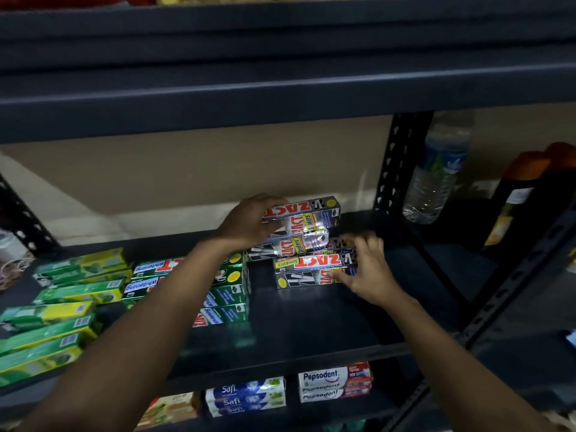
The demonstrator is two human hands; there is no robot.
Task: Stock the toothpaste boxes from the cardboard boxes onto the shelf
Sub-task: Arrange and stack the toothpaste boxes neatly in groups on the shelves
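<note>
On the dark metal shelf [311, 325] stands a stack of silver-black Zact Smokers toothpaste boxes [299, 244]. My left hand [246, 224] grips the left end of the top Zact box [308, 210] of that stack. My right hand [366, 269] touches the right end of a lower front Zact box [311, 263] with fingers spread and slightly blurred. Left of the stack lie green Zact Whitening boxes [227, 294], partly hidden under my left forearm. No cardboard box is in view.
Green-yellow toothpaste boxes [62, 307] fill the shelf's left part. A water bottle [436, 173] stands past the black upright post [399, 163] on the right. Below sit Safi boxes [246, 395] and Pepsodent boxes [335, 381]. The upper shelf beam [280, 98] hangs low overhead.
</note>
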